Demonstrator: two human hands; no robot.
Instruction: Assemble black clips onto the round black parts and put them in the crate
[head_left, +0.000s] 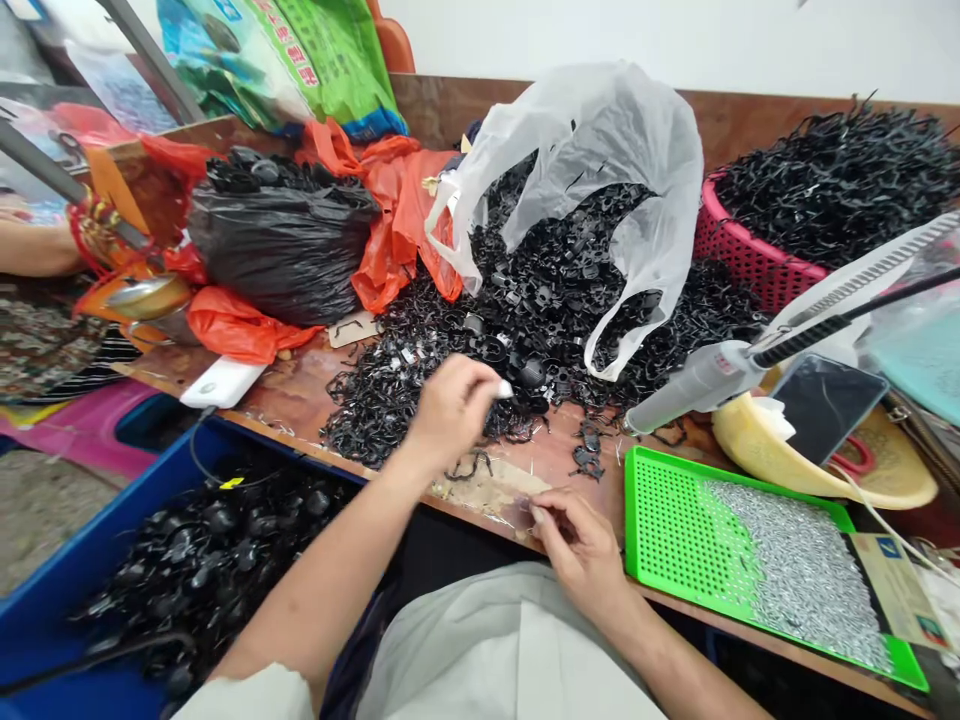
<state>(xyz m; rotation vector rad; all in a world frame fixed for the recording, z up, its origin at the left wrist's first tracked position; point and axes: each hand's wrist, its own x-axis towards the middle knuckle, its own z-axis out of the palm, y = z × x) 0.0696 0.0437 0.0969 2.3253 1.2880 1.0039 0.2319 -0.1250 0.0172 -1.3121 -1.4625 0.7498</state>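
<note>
My left hand point(452, 408) hovers at the front edge of a pile of small black plastic parts point(390, 385), its fingers curled in together. A white patch shows at its fingertips, perhaps a finger wrap; what they hold, if anything, is too small to tell. Lower on the right, my right hand point(581, 540) is at the table's front edge, thumb and forefinger drawn close in a pinch. Anything between them cannot be made out. A piece of brown cardboard point(487, 485) lies between the hands. Two joined black parts point(588, 448) rest beyond my right hand.
At right, a green perforated tray point(667, 520) holds small silvery pieces. Behind it stand a grey electric screwdriver point(686, 390), a yellow dish point(750, 445) with a phone point(825, 410), and a pink basket point(739, 235). A blue bin point(67, 560) with black parts stands lower left.
</note>
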